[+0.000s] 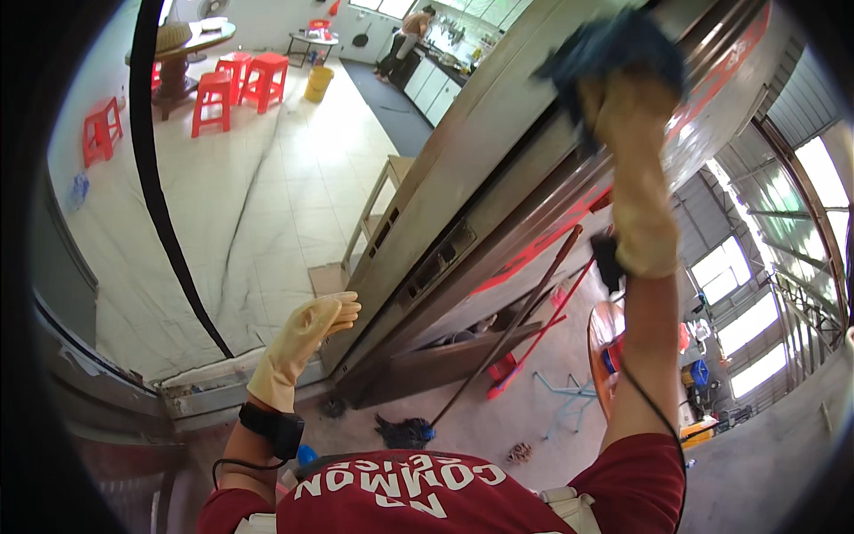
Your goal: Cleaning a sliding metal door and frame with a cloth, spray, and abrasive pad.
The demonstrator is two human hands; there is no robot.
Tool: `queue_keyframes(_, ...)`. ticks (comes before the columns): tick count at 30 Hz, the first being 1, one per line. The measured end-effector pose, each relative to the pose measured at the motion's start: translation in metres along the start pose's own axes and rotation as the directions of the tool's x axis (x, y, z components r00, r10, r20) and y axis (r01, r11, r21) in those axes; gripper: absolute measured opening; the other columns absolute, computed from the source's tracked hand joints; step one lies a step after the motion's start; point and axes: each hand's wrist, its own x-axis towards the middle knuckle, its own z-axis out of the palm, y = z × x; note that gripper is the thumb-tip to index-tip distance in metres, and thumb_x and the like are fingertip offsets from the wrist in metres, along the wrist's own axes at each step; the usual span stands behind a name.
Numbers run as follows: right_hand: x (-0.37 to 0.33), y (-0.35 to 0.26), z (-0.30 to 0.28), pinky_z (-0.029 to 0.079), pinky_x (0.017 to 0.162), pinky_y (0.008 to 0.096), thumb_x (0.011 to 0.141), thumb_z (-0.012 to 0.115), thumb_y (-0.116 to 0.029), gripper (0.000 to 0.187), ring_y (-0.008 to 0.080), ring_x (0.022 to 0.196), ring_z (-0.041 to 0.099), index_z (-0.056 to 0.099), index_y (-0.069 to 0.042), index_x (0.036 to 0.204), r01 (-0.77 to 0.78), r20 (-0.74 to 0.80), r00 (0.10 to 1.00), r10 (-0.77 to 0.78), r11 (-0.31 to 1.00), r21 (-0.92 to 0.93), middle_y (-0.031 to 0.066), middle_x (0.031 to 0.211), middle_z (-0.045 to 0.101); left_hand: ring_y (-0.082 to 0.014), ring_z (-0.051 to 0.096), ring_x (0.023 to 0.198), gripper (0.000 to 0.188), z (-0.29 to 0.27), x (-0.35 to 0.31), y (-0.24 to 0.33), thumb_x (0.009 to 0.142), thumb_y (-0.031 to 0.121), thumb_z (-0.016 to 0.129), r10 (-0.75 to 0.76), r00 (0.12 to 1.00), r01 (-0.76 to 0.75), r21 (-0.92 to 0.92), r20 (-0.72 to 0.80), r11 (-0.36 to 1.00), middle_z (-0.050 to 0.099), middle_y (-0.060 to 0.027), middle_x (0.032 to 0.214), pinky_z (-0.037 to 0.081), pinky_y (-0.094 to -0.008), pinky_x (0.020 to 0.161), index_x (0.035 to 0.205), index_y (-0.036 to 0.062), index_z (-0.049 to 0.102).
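Note:
My right hand [623, 111], in a cream rubber glove, is raised high and closed around a dark blue cloth [636, 44]. The cloth lies over the upper part of a metal door [498, 160], and both cloth and fingers are partly blurred. Lower down, latch openings [440, 254] show along the door's edge. My left hand [307, 334] wears the same kind of glove. Its fingers are stretched out and slightly bent near the door's lower edge, with nothing in them. Whether they touch the door I cannot tell.
A mop [405, 432] and a red-handled dustpan [505, 374] stand below the door. Through the doorway are red stools [265, 80], a yellow bucket [318, 84], a round table [191, 40] and a person [411, 36] at a kitchen counter. A dark strip [156, 196] crosses the opening.

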Motion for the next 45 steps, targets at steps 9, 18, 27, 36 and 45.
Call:
queue_keyframes(9, -0.048, -0.155, 0.006, 0.024, 0.123, 0.0528, 0.093, 0.061, -0.038, 0.046, 0.026, 0.141, 0.048, 0.065, -0.015, 0.133, 0.502, 0.463, 0.726, -0.509, 0.852, 0.15, 0.0142, 0.134, 0.066, -0.0202, 0.064, 0.117, 0.057, -0.023, -0.023, -0.027, 0.107, 0.042, 0.052, -0.052, 0.997, 0.054, 0.042, -0.05, 0.998, 0.067, -0.0152, 0.128, 0.05, -0.0333, 0.104, 0.141, -0.0039, 0.055)
queue_keyframes(18, -0.107, -0.154, 0.007, 0.05, 0.056, 0.0482, 0.096, 0.063, -0.033, 0.018, 0.0316, 0.064, 0.068, 0.068, -0.015, 0.094, 0.298, 0.464, 0.788, -0.405, 0.91, 0.287, 0.0089, 0.076, 0.071, -0.0197, 0.066, 0.112, 0.047, -0.089, -0.155, -0.076, 0.106, 0.033, 0.057, -0.046, 0.907, 0.003, -0.103, -0.418, 0.995, 0.068, -0.0145, 0.124, 0.053, -0.0326, 0.1, 0.135, -0.0036, 0.059)
queue_keyframes(27, -0.108, -0.197, -0.007, 0.046, 0.106, 0.0456, 0.1, 0.06, -0.035, 0.038, 0.0303, 0.118, 0.065, 0.068, -0.014, 0.131, 0.481, 0.181, 0.843, -0.507, 0.86, 0.169, 0.0151, 0.127, 0.069, -0.0224, 0.061, 0.123, 0.045, -0.063, -0.252, -0.106, 0.107, 0.029, 0.055, -0.133, 0.639, 0.173, -0.026, -0.758, 0.985, 0.063, -0.0144, 0.134, 0.048, -0.035, 0.108, 0.136, -0.0041, 0.057)
queue_keyframes(36, -0.228, -0.326, 0.026, 0.052, 0.083, 0.0288, 0.105, 0.052, -0.021, 0.033, 0.015, 0.089, 0.064, 0.068, -0.001, 0.125, -0.586, 0.159, 0.552, -0.818, -0.245, 0.773, 0.0074, 0.119, 0.07, -0.0158, 0.063, 0.115, 0.04, 0.003, -0.378, -0.155, 0.105, 0.027, 0.06, -0.394, 0.314, 0.281, -0.312, -0.864, 0.908, 0.067, -0.0109, 0.126, 0.05, -0.0314, 0.103, 0.134, -0.001, 0.061)
queue_keyframes(45, -0.248, -0.338, 0.025, 0.051, 0.087, 0.0288, 0.105, 0.052, -0.03, 0.04, 0.0161, 0.098, 0.064, 0.068, 0.001, 0.125, -0.492, 0.239, 0.595, -0.768, -0.112, 0.863, 0.0078, 0.122, 0.07, -0.0289, 0.038, 0.145, 0.11, 0.006, -0.506, -0.189, 0.078, 0.035, 0.089, -0.115, -0.379, 0.404, -0.276, -0.918, 0.872, 0.036, -0.0186, 0.159, 0.035, -0.0398, 0.118, 0.158, -0.0019, 0.023)
